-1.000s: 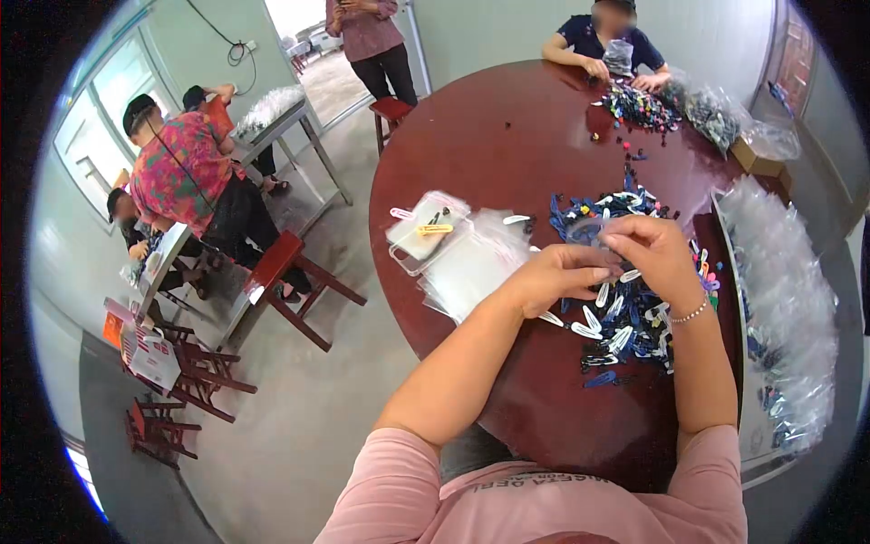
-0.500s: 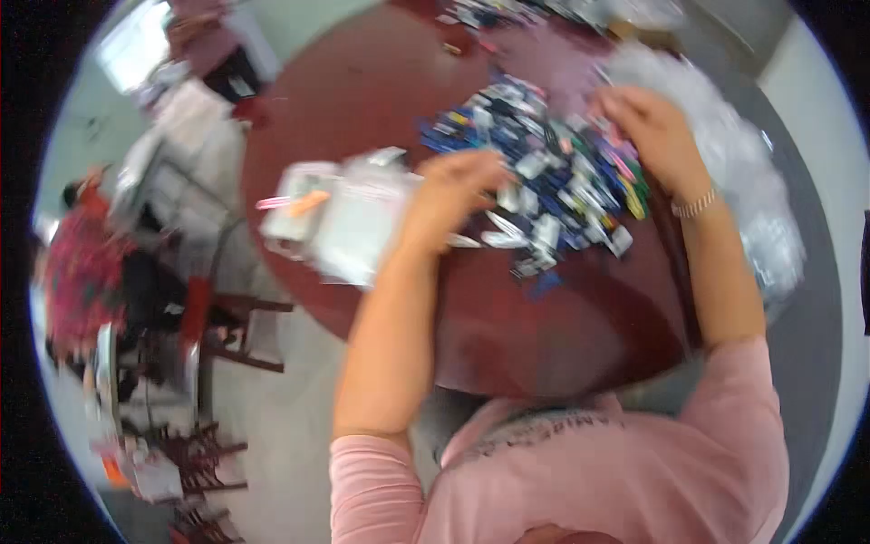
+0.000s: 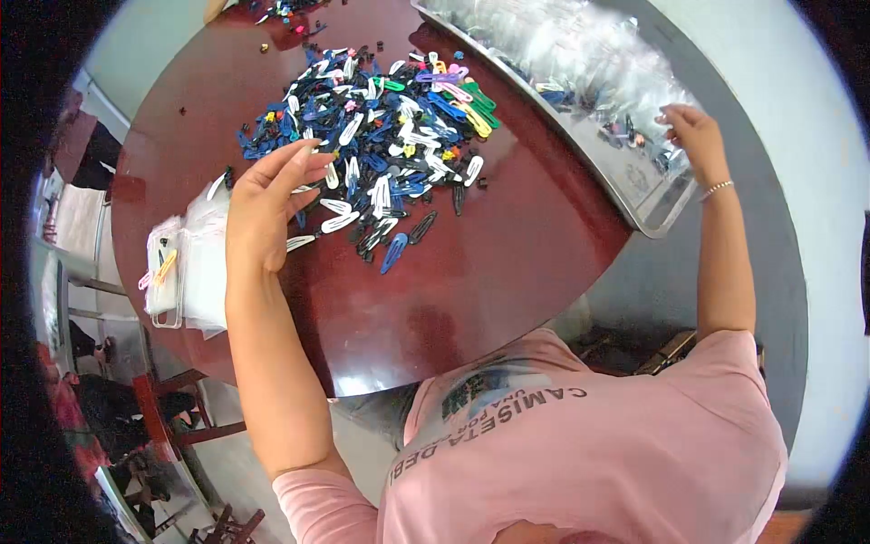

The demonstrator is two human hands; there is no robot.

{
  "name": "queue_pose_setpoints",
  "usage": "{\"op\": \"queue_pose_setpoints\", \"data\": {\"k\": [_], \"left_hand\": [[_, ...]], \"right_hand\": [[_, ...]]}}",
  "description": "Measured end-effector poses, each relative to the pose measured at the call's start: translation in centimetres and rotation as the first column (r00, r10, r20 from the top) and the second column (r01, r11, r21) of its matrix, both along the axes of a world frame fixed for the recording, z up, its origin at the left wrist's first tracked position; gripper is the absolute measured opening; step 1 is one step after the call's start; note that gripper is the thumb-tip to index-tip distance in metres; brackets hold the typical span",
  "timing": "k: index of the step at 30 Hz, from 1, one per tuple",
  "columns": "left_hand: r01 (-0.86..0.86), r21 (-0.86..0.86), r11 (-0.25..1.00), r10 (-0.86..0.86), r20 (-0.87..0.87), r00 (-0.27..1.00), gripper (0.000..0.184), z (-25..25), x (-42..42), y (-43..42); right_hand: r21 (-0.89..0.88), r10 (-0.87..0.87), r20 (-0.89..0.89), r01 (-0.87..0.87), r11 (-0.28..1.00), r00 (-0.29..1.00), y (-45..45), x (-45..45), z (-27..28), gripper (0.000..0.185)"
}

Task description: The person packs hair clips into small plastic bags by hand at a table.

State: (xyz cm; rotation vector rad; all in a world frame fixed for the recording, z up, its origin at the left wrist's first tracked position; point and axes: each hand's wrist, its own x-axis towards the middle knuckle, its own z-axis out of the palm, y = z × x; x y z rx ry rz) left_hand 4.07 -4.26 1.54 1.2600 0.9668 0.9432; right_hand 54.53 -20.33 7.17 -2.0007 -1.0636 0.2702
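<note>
My left hand (image 3: 270,201) hovers at the near left side of a pile of snap hair clips (image 3: 362,145), its fingers loosely bent and apart, with nothing visible in them. The clips are mostly black, blue and white, with pink, green, yellow and purple ones at the far right. Close below that hand lies a white clip (image 3: 300,242). Over a metal tray (image 3: 645,195) on the right, my right hand (image 3: 696,140) has its fingers bent and apart; I see nothing held. Clear plastic bags (image 3: 580,54) fill much of the tray, some with clips inside.
Flat clear bags (image 3: 207,258) lie on the round red-brown table (image 3: 471,281) at left, beside a clear case (image 3: 165,304) with clips on it. Another small heap (image 3: 285,9) sits at the far edge. Chairs (image 3: 149,417) stand at lower left.
The view has swung right and become sharper, showing the tray. My right hand has moved from the pile's right side to over the tray. My left hand stays near the pile.
</note>
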Motion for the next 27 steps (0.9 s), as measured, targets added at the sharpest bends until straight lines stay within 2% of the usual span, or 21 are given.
{"op": "queue_pose_setpoints", "data": {"k": [2,4,6,7,9,10,12,14,16,17,18,19,20,22,23,24,25,27], "left_hand": [[-0.015,-0.009,1.0,0.014,-0.005,1.0,0.029,-0.4,0.1,0.3],[-0.029,-0.019,0.999,0.029,-0.009,1.0,0.029,-0.9,0.1,0.5],[-0.043,-0.027,0.999,0.043,-0.025,0.999,0.029,-1.1,0.2,0.7],[-0.038,-0.027,0.999,0.037,-0.031,0.999,0.029,-1.1,0.2,0.6],[-0.054,-0.022,0.998,0.053,-0.041,0.998,0.029,-0.9,0.3,0.5],[-0.056,-0.021,0.998,0.055,-0.046,0.997,0.029,-0.9,0.4,0.5],[-0.084,0.002,0.996,0.084,-0.033,0.996,0.029,-0.7,0.1,0.5],[-0.132,0.045,0.99,0.132,0.003,0.991,0.029,-0.9,-0.3,0.9],[-0.242,0.064,0.968,0.236,0.093,0.967,0.028,-0.6,-0.6,1.3],[-0.301,0.076,0.951,0.283,0.186,0.941,0.026,-0.4,-1.2,1.4],[-0.354,0.112,0.929,0.33,0.186,0.925,0.028,-0.3,-2.1,1.9],[-0.407,0.138,0.903,0.36,0.275,0.892,0.024,-0.3,-3.0,2.3],[-0.451,0.147,0.881,0.407,0.254,0.878,0.024,-0.3,-4.0,2.5],[-0.592,0.087,0.801,0.51,0.418,0.752,0.017,-0.1,-5.6,2.8],[-0.648,0.067,0.759,0.573,0.403,0.713,0.016,-0.1,-6.4,3.0],[-0.665,0.078,0.743,0.584,0.41,0.7,0.016,-0.5,-6.9,3.2],[-0.671,0.104,0.734,0.595,0.379,0.709,0.016,-0.9,-7.2,3.5],[-0.694,0.147,0.704,0.638,0.296,0.71,0.018,-0.8,-7.3,3.7]], "right_hand": [[-0.044,-0.037,-0.032,0.036,0.998,0.999,-0.5,4.5,-3.3,0.029],[-0.09,-0.074,-0.06,0.069,0.994,0.995,-0.8,4.7,-4.1,0.032],[0.055,-0.175,0.04,0.173,0.983,0.984,-1.0,4.4,-4.6,0.042],[0.054,-0.18,0.034,0.179,0.982,0.983,-1.0,4.5,-4.7,0.042],[0.096,-0.142,0.277,0.12,0.988,0.95,-0.9,4.8,-4.5,0.048],[0.096,-0.141,0.271,0.119,0.988,0.952,-0.7,3.7,-3.9,0.048],[0.19,-0.172,0.542,0.079,0.979,0.822,0.2,0.8,-1.8,0.046],[0.239,-0.137,0.631,-0.023,0.971,0.764,1.4,-3.3,0.5,0.043],[0.179,0.058,0.553,-0.186,0.966,0.831,3.0,-8.7,2.5,0.038],[0.123,0.242,0.486,-0.34,0.932,0.84,4.2,-10.7,3.2,0.035],[0.082,0.415,0.414,-0.487,0.869,0.81,5.4,-12.5,3.6,0.032],[0.036,0.546,0.426,-0.617,0.786,0.721,6.5,-14.8,3.6,0.031],[-0.008,0.653,0.445,-0.727,0.687,0.613,7.4,-17.5,4.0,0.03],[-0.156,0.825,0.439,-0.874,0.461,0.356,9.2,-23.6,4.4,0.027],[-0.161,0.86,0.422,-0.91,0.383,0.287,9.5,-26.7,4.2,0.027],[-0.216,0.869,0.477,-0.941,0.259,0.13,11.2,-28.6,2.5,0.029],[-0.178,0.818,0.575,-0.97,0.163,0.032,12.4,-30.5,0.3,0.029],[-0.253,0.856,0.514,-0.963,0.097,-0.049,13.9,-35.0,-1.8,0.031]]}}
